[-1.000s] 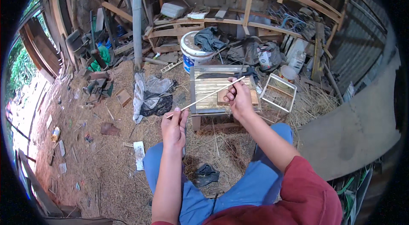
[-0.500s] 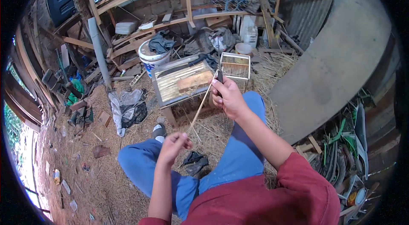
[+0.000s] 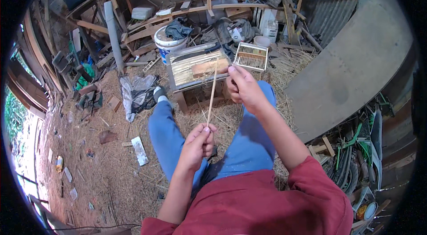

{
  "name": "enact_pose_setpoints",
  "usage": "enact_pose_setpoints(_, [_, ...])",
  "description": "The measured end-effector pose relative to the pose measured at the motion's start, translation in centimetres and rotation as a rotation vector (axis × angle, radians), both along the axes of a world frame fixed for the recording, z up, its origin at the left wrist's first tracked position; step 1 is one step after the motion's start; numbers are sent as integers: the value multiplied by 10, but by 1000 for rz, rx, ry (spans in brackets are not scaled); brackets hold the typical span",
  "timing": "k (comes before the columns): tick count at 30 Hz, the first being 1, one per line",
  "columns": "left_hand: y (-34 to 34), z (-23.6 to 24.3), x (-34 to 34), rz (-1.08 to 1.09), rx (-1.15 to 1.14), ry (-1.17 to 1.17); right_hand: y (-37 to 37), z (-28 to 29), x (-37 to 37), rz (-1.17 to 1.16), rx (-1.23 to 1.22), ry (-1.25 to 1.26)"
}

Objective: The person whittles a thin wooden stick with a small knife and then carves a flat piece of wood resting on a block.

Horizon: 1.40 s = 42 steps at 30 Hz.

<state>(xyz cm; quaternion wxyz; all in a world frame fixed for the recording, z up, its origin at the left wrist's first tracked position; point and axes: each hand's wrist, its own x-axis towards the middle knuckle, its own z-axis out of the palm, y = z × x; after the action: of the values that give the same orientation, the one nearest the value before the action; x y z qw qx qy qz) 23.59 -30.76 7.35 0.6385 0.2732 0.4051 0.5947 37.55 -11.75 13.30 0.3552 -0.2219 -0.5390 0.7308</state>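
Note:
My left hand (image 3: 195, 147) pinches the lower end of a thin, pale wooden stick (image 3: 212, 99), which stands nearly upright in front of me. To the right of the stick's upper part, my right hand (image 3: 245, 90) is closed around a knife; its handle is mostly hidden in the fist, and the thin blade is hard to make out against the background. Beyond my hands is a low table (image 3: 181, 87) with pale strips and a reddish-brown wooden block (image 3: 203, 69) on it. Right of that stands a small white-framed rack (image 3: 251, 57) with thin bars.
Behind the low table stands a white bucket (image 3: 168, 47) with dark cloth on top. A large grey board (image 3: 342, 70) leans at the right. Crumpled plastic sheeting (image 3: 130, 97) and a whitish slab (image 3: 139, 150) lie on the straw-strewn floor, left of my legs (image 3: 167, 124).
My left hand has moved up and to the right, and the stick now stands more upright. The right hand has shifted slightly right. My left leg has stretched forward, and the view has tilted down.

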Motion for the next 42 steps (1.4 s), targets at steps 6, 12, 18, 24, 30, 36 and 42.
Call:
enact_pose_setpoints(6, [-8, 5, -2, 99, 5, -43, -3, -45, -5, 23, 420, -173])
enact_pose_setpoints(12, [-20, 7, 8, 141, -10, -59, -22, -50, -8, 49, 698, -214])
enact_pose_setpoints(18, [-24, 13, 11, 200, -23, 57, -38, -39, 4, 244, 441, -278])
enact_pose_setpoints(24, [-22, 30, 13, 186, 33, 164, -31, -36, 15, 393, 34, -267])
enact_pose_setpoints(30, [-25, 20, 11, 117, -17, 118, -53, -38, 21, 56, 854, -437])
enact_pose_setpoints(36, [-34, 25, 20, 187, 20, 262, -71, -35, 24, -56, 933, -470])
enact_pose_setpoints(42, [-38, 24, 18, 183, 55, 300, -73, -40, 25, 27, 1164, -387])
